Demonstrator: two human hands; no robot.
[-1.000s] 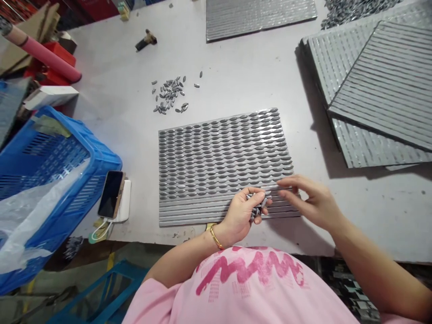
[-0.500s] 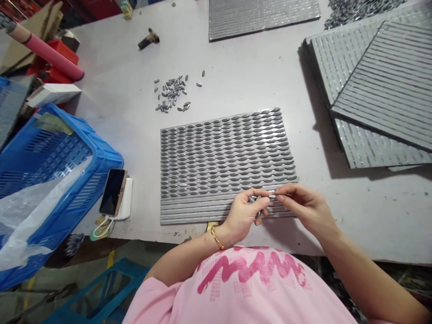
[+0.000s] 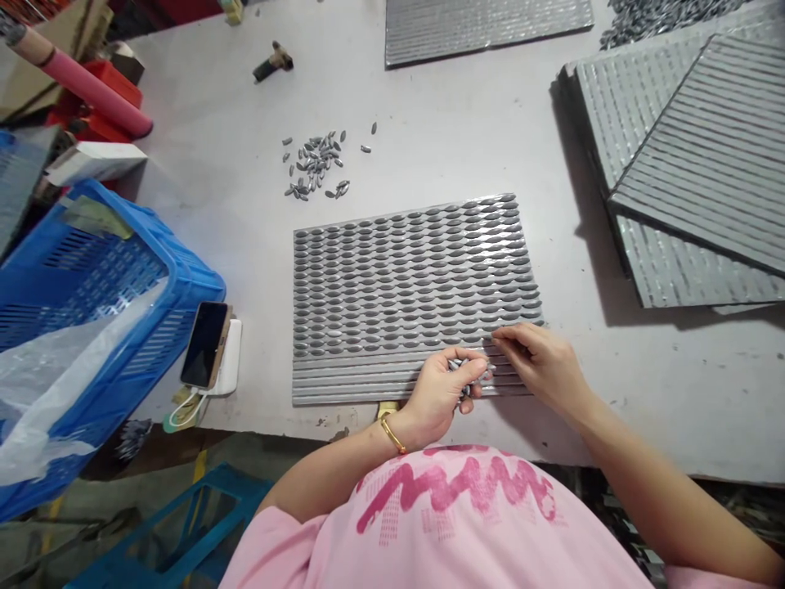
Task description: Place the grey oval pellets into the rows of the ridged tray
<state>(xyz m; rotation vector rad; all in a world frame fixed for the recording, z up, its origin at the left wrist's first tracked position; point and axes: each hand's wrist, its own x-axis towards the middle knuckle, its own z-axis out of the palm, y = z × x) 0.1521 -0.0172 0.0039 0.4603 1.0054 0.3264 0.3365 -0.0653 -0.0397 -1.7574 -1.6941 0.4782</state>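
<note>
- The bare left hand [image 3: 438, 388], at five o'clock on the flat grey rectangular grooved board [image 3: 349, 378], curls around several small shiny grey leaf-shaped pieces [image 3: 469, 375].
- The bare right hand [image 3: 549, 360], at four o'clock, presses thumb and forefinger together at the foremost covered row — I cannot tell whether a piece sits between them.
- Along the board's six o'clock edge several grooves lie bare; from there towards twelve, rows of pieces cover it — mostly filled, I judge.
- Beyond, at eleven o'clock, a scattered pile of loose grey leaf-shaped pieces [image 3: 319, 159] rests on the pale flat-topped table [image 3: 459, 123].
</note>
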